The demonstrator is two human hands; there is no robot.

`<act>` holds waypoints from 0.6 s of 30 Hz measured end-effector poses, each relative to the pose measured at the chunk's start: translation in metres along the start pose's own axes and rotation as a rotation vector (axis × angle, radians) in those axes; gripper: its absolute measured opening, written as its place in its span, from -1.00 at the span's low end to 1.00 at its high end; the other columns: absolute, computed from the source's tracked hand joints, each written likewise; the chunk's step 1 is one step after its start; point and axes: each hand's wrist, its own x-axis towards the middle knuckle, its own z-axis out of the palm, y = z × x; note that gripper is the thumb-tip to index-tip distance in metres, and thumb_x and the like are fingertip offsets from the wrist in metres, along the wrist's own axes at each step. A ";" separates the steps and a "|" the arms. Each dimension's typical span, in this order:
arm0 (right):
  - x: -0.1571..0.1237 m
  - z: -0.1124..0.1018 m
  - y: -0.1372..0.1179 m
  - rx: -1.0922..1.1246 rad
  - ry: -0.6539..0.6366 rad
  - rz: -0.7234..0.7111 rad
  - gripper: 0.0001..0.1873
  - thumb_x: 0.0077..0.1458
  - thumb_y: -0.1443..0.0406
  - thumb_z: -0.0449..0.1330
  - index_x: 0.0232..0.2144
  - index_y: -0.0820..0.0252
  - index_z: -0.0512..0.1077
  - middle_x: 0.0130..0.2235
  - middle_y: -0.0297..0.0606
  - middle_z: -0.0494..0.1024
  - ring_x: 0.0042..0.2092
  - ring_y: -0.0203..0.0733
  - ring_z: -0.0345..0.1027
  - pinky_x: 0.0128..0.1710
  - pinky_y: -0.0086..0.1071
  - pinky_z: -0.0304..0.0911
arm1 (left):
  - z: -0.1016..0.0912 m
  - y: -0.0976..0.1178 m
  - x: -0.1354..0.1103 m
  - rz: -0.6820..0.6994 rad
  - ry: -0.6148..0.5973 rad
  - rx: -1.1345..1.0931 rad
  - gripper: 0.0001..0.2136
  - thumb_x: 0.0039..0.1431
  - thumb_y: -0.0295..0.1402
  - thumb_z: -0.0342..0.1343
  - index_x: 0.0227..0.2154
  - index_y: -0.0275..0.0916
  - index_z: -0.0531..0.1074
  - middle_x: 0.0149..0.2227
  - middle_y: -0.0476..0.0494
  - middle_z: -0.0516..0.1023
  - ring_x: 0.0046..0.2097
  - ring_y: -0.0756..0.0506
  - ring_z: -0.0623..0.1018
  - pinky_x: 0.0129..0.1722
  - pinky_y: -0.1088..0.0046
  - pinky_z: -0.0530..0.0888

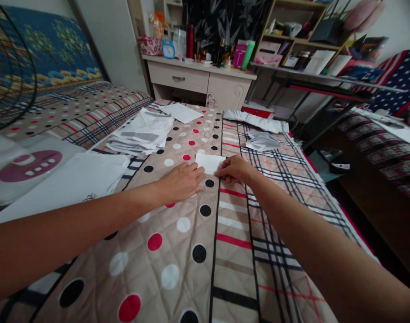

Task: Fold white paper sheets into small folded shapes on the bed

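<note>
A small white piece of paper (209, 163), apparently folded, lies on the spotted and striped bedspread (178, 242) between my hands. At its left edge, my left hand (182, 181) holds it down with bent fingers, the thumb lower and close to the cloth. My right hand (234, 169) pinches the paper's lower right corner between thumb and fingers. Beyond my right hand sits a folded grey-white paper (262, 141). A pile of printed sheets (142, 132) is farther off, past my left hand.
Large white sheets (73, 179) and a plastic bag with a purple print (29, 163) lie at left. A long pleated paper strip (257, 121) crosses the bed's far right. Behind stands a white dresser (178, 78); a fan guard (9, 67) is at upper left.
</note>
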 end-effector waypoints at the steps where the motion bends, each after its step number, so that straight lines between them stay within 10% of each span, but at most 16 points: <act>1: -0.001 0.000 -0.001 0.003 -0.008 0.001 -0.79 -0.12 0.39 0.40 -0.63 0.26 0.43 -0.77 -0.41 0.38 -0.73 -0.43 0.19 -0.75 -0.61 0.06 | 0.000 -0.001 -0.001 -0.003 -0.001 0.005 -0.68 0.27 -0.16 0.05 -0.12 -0.34 0.43 -0.20 -0.19 0.45 -0.11 -0.20 0.39 -0.19 0.28 0.26; 18: -0.008 0.002 -0.005 0.020 0.022 0.012 -0.79 -0.15 0.38 0.42 -0.60 0.28 0.43 -0.77 -0.43 0.37 -0.72 -0.45 0.19 -0.73 -0.62 0.10 | -0.005 -0.012 -0.021 -0.084 -0.085 -0.033 -0.71 0.30 -0.24 0.02 0.00 -0.24 0.39 -0.03 -0.24 0.45 0.04 -0.21 0.38 -0.09 0.30 0.28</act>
